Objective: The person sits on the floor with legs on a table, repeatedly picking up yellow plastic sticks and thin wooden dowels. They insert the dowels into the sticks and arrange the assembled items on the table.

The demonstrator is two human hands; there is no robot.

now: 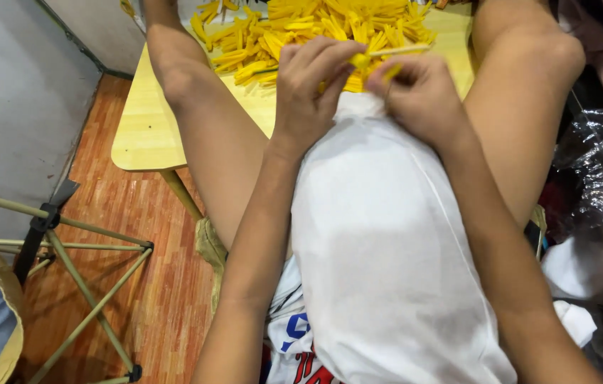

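Both fingers (330,60) pinched on yellow strip (380,55)

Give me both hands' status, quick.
Left hand: closed, pinching a yellow strip.
Right hand: closed, pinching a small yellow piece over the white bag.

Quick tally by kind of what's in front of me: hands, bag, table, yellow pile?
Hands: 2, the left hand and the right hand
White bag: 1
Wooden table: 1
Pile of yellow pieces: 1, too many to count singly
Total: 5
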